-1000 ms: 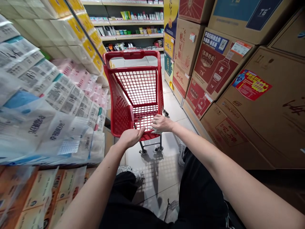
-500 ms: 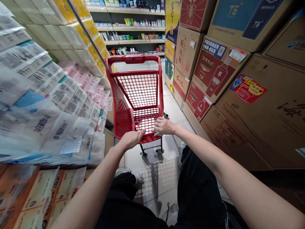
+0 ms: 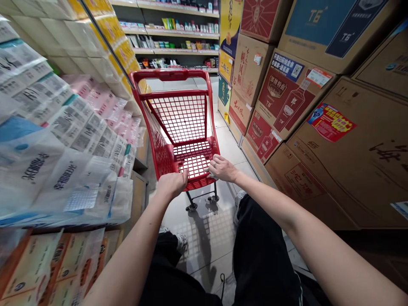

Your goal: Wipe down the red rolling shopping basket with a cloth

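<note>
Together, left hand (image 3: pixel 172 185) and right hand (image 3: pixel 222 168) hold one red shopping cart (image 3: pixel 168 75).

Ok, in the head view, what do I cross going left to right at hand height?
Plastic-wrapped paper packs → left hand → right hand → red carton printed with a bottle → brown cardboard carton with a red-and-yellow sticker

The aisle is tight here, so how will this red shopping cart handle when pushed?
The red shopping cart is probably light for its size, with open mesh walls. Its small casters may catch on the floor tile joints. The tall basket on a slim frame could tip if shoved hard.
</note>
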The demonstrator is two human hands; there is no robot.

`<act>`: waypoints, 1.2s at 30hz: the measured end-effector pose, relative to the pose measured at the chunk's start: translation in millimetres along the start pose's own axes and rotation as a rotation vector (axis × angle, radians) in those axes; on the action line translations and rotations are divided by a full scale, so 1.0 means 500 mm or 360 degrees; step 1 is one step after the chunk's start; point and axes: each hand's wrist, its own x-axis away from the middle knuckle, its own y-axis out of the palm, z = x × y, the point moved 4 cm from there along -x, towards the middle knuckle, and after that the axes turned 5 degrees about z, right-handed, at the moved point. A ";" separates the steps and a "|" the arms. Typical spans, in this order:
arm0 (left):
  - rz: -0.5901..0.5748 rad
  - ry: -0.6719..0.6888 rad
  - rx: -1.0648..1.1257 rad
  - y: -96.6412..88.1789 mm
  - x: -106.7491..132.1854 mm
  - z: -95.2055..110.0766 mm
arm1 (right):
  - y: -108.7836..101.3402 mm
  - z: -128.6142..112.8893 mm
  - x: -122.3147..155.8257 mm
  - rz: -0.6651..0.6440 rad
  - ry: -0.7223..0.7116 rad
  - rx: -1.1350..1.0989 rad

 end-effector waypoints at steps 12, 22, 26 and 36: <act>0.0069 -0.0092 0.0028 0.007 -0.036 -0.007 | 0.024 -0.034 -0.064 -0.0175 0.0448 0.0036; -0.0013 -0.0002 -0.0084 0.006 -0.037 -0.027 | 0.006 0.038 -0.065 -0.0441 -0.0087 -0.0195; -0.0065 -0.0090 -0.0007 0.007 -0.040 -0.019 | 0.025 0.058 -0.062 -0.0376 -0.0077 -0.0125; -0.0240 0.0191 -0.0127 -0.001 -0.027 0.009 | 0.033 0.016 -0.033 -0.0040 0.0082 -0.0162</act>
